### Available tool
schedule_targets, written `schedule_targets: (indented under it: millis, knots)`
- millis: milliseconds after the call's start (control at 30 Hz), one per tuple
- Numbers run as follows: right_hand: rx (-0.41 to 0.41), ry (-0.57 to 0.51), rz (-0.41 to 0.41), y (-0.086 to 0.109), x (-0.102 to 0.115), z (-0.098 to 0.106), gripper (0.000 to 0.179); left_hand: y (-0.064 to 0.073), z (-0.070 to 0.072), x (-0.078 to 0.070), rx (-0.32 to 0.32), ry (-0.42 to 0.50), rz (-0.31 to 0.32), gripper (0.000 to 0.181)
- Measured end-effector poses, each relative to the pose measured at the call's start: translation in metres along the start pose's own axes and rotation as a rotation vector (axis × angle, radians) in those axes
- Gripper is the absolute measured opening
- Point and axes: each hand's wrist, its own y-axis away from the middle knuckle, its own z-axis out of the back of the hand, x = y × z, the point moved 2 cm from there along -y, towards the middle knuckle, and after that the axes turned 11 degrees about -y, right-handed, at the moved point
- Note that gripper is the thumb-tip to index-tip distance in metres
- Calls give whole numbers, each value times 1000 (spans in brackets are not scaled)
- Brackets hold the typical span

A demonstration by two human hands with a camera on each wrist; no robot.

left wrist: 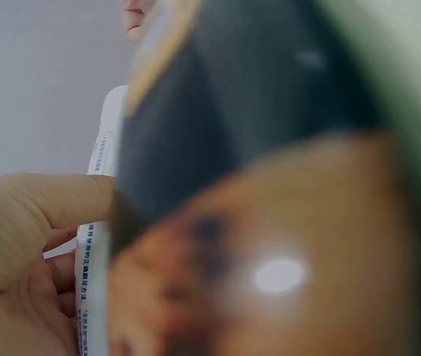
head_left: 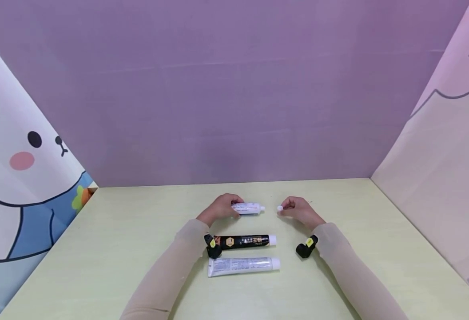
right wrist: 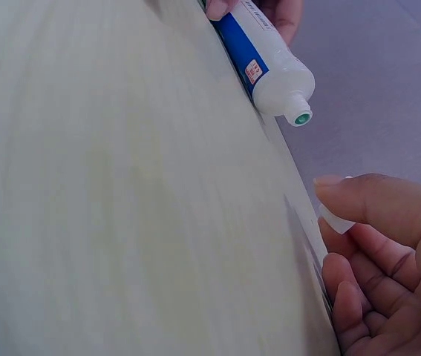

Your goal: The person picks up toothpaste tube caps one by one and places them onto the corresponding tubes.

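My left hand [head_left: 223, 207] grips a small white and blue toothpaste tube [head_left: 248, 208] near the back of the table. In the right wrist view the tube's nozzle [right wrist: 299, 113] is bare, with green at its opening. Between thumb and forefinger, my right hand [head_left: 300, 211] pinches a white cap [head_left: 280, 208], a short gap to the right of the nozzle. Closer to me lie a black toothpaste tube [head_left: 244, 241] and a white toothpaste tube [head_left: 240, 265], both with white caps on their right ends. A blurred dark and orange shape covers much of the left wrist view.
The pale table [head_left: 98, 266] meets a purple backdrop [head_left: 234, 98] at the rear. Cartoon-printed panels [head_left: 22, 186] stand at the left and right sides. A black wrist camera [head_left: 214, 249] sits over the black tube's left end, and another camera [head_left: 306, 248] is by the right sleeve.
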Motion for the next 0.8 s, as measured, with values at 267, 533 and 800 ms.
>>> schedule_targets:
  millis: [267,533,800]
  knots:
    - [20,-14,26,-2,-1,1,20,0,0,1,-4,-36,-24,39]
    - [38,-47,30,-2,-1,1,21,3,2,2,-18,-20,-35,37]
    - [40,-61,15,3,7,0,21,3,6,10,-57,-16,-51,36]
